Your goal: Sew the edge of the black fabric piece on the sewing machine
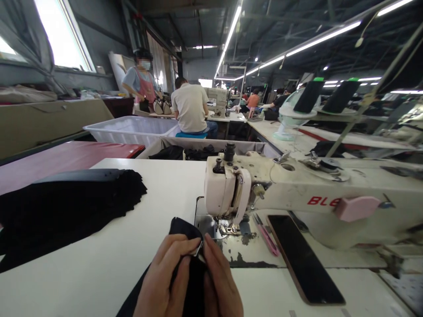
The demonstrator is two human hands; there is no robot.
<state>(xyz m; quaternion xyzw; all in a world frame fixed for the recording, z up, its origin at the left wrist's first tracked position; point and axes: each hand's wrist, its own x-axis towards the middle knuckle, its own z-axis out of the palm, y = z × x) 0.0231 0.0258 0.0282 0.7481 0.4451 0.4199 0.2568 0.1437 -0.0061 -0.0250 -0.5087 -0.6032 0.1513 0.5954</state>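
Observation:
My left hand (165, 275) and my right hand (221, 277) pinch a piece of black fabric (181, 226) together, just in front of the presser foot (228, 228) of a cream sewing machine (297, 193). A small white tag or label (198, 249) shows between my fingertips. The fabric runs down between my hands toward the table's near edge.
A stack of black fabric pieces (62, 211) lies at the left on the white table (109, 259). A dark phone (304, 259) and pink snips (267, 237) lie right of the needle. Two black thread cones (309, 94) stand behind. People sit and stand at tables farther back.

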